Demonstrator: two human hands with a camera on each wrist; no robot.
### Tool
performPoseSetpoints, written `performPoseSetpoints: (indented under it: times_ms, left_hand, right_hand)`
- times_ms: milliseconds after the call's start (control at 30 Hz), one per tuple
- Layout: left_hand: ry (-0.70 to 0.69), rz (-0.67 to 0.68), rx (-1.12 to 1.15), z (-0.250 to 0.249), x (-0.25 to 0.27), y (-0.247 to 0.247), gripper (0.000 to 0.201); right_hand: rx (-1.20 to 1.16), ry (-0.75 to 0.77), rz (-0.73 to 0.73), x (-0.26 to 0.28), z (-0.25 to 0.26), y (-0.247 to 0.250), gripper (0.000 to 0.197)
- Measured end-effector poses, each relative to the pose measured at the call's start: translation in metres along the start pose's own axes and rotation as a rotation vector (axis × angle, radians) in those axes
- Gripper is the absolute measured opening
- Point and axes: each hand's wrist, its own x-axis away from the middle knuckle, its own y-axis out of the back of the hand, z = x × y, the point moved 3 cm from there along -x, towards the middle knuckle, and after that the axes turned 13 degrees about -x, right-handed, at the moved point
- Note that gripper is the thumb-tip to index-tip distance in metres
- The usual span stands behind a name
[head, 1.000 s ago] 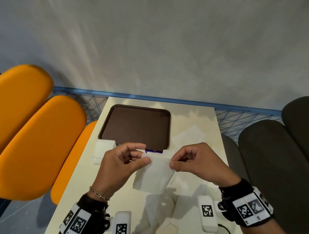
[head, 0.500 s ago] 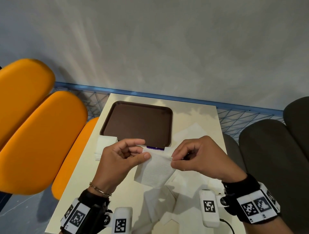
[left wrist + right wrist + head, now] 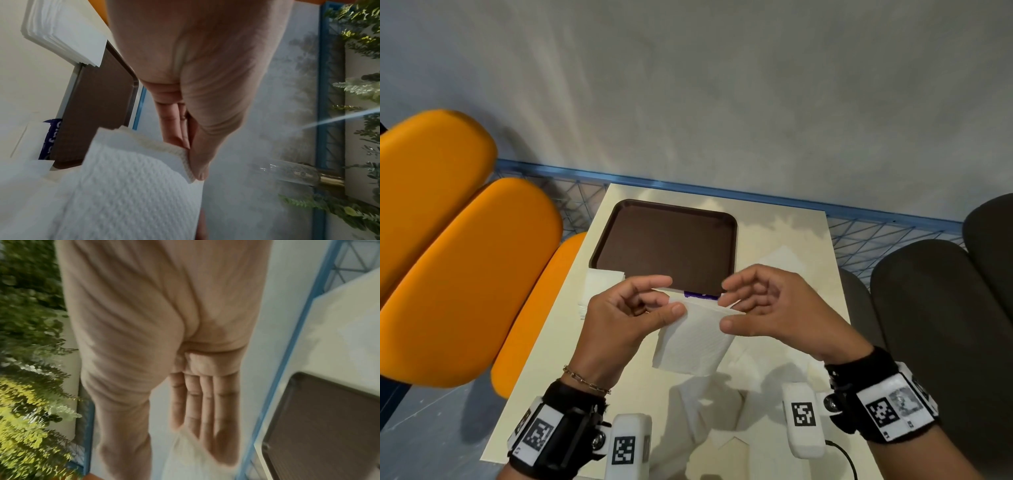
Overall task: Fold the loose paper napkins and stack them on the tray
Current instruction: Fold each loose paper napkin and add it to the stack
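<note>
A white embossed paper napkin point(image 3: 693, 337) hangs above the table in front of the brown tray point(image 3: 664, 240), whose surface holds nothing. My left hand point(image 3: 673, 301) pinches the napkin's upper left corner between thumb and fingers; the left wrist view shows the thumb point(image 3: 197, 162) pressed on the folded edge of the napkin point(image 3: 123, 186). My right hand point(image 3: 726, 305) is at the upper right corner with its fingers spread and thumb apart. In the right wrist view its fingers point(image 3: 205, 402) are straight, with the napkin point(image 3: 189, 459) against their tips.
A stack of white napkins point(image 3: 599, 284) lies left of the tray's near corner. A purple packet point(image 3: 700, 294) sits at the tray's front edge. Loose napkins lie at the right point(image 3: 784, 257) and near the table's front point(image 3: 709, 404). Orange seats point(image 3: 465, 274) and dark seats point(image 3: 928, 308) flank the table.
My right hand has let go of its pinch on the napkin's right corner and its fingers have spread. The left hand keeps its pinch, and the napkin sits slightly closer to the tray.
</note>
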Motion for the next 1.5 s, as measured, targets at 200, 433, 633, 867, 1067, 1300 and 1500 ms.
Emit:
performPoseSetpoints:
  times_ms: [200,433,633,867,1067,1300,1500]
  left_hand:
    - [0.005,0.004,0.042,0.004,0.005,-0.009,0.044]
    - [0.024,-0.071,0.052,0.014,0.006,-0.005,0.034]
    - [0.077,-0.025,0.044,0.022,0.009,-0.013,0.030]
    - [0.131,-0.009,-0.032,0.025,0.020,-0.027,0.015]
    - [0.191,-0.104,0.048,0.027,0.029,-0.036,0.015]
    - [0.217,-0.181,0.074,0.040,0.044,-0.047,0.014]
    - [0.247,-0.196,0.074,0.062,0.054,-0.046,0.014]
  right_hand:
    - [-0.113,-0.024,-0.056,-0.012,-0.031,-0.029,0.029]
    - [-0.272,-0.018,-0.211,-0.007,-0.040,-0.020,0.009]
    - [-0.296,0.003,-0.267,-0.002,-0.045,-0.014,0.012]
    - [-0.354,-0.086,-0.115,0.008,-0.052,-0.012,0.018]
    - [-0.206,-0.173,-0.102,0.014,-0.069,-0.005,0.011]
    - [-0.228,-0.280,-0.007,0.019,-0.086,0.005,0.013]
    - [-0.203,-0.208,-0.017,0.007,-0.094,-0.007,0.014]
